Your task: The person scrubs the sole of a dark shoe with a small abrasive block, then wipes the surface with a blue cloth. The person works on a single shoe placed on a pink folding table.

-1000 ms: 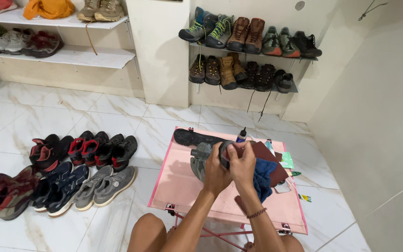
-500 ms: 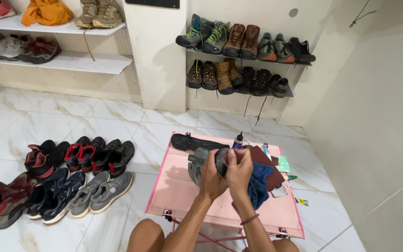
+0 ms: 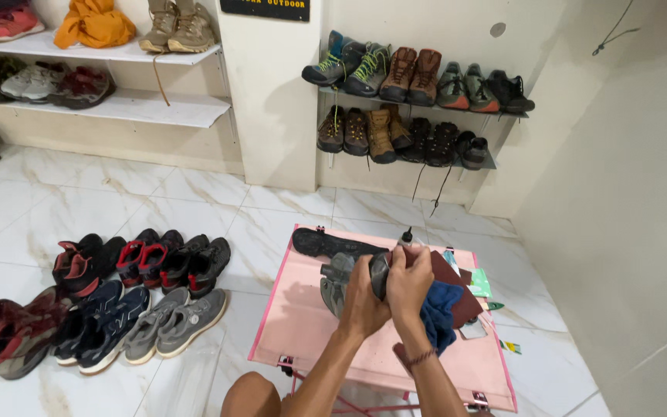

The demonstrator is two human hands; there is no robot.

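Centrally, pink tabletop (image 3: 303, 332) carries a loose dark sole (image 3: 333, 244) at its far edge. Both forearms reach forward over it; left hand (image 3: 360, 297) and right hand (image 3: 409, 279) each have the grip clamped on a grey shoe (image 3: 339, 279), held just above the tabletop, blue cloth (image 3: 440, 313) just beside

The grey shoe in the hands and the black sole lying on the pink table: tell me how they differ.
The grey shoe is gripped by both hands, left hand and right hand; the black sole lies untouched. The grey shoe is bulky, the black sole flat and thin. Both are over the pink table.
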